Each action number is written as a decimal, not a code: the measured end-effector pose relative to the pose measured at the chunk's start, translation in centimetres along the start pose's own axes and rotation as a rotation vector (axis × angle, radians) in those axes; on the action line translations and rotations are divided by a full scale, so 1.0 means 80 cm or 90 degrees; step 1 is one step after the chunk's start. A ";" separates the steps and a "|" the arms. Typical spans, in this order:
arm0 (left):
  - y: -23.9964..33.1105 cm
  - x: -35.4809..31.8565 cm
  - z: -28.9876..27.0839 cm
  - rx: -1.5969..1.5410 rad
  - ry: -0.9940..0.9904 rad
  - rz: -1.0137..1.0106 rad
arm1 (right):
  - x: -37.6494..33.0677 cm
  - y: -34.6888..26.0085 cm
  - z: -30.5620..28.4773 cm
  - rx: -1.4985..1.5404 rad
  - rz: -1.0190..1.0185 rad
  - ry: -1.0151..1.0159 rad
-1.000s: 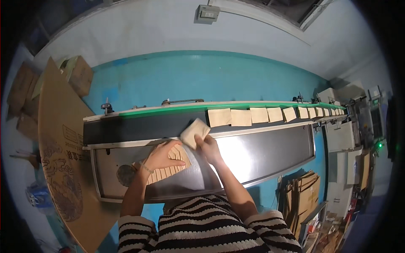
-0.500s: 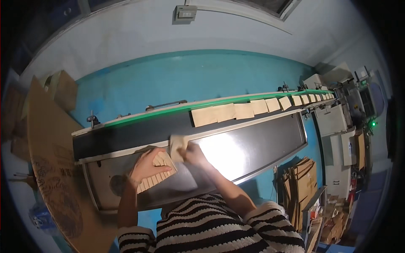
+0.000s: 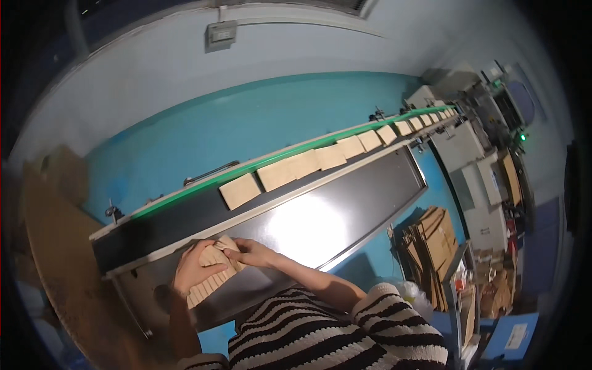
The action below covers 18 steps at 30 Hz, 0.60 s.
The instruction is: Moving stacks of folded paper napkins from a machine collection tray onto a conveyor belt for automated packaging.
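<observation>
My left hand [image 3: 196, 269] is wrapped round a stack of flat tan paper packets [image 3: 209, 285], their edges showing in a row. At the stack's upper end, my right hand [image 3: 251, 253] has its fingers closed on the packets. Both hands are above the near left part of a shiny metal table [image 3: 364, 191]. Beyond them runs a dark conveyor belt [image 3: 154, 223], bearing a line of similar tan packets [image 3: 277, 174]. The leftmost packet [image 3: 240, 191] lies a little apart from the overlapping ones.
A green guide rail [image 3: 246, 168] edges the belt's far side. The belt leads to a machine [image 3: 502, 102] at the far right. Flattened cardboard [image 3: 431, 246] stands right of the table, and a big cardboard sheet [image 3: 58, 259] rises at the left.
My right hand has come back from the belt's near edge, where it held a blurred tan packet, to the stack. Another packet now lies at the line's left end. The view has turned.
</observation>
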<state>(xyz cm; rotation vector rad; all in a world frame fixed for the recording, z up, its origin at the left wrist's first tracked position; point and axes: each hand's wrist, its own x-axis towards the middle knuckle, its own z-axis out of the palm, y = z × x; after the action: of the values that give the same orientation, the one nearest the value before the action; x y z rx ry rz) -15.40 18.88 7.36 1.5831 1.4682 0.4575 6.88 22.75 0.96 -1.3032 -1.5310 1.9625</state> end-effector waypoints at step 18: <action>0.034 0.008 0.012 -0.026 0.070 0.066 | -0.010 -0.015 -0.012 0.041 0.094 0.042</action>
<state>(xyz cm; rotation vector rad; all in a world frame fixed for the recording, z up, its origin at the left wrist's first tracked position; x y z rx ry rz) -12.91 19.43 8.84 1.6293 1.4537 0.6400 7.72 23.21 2.40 -1.4771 -1.3637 2.0173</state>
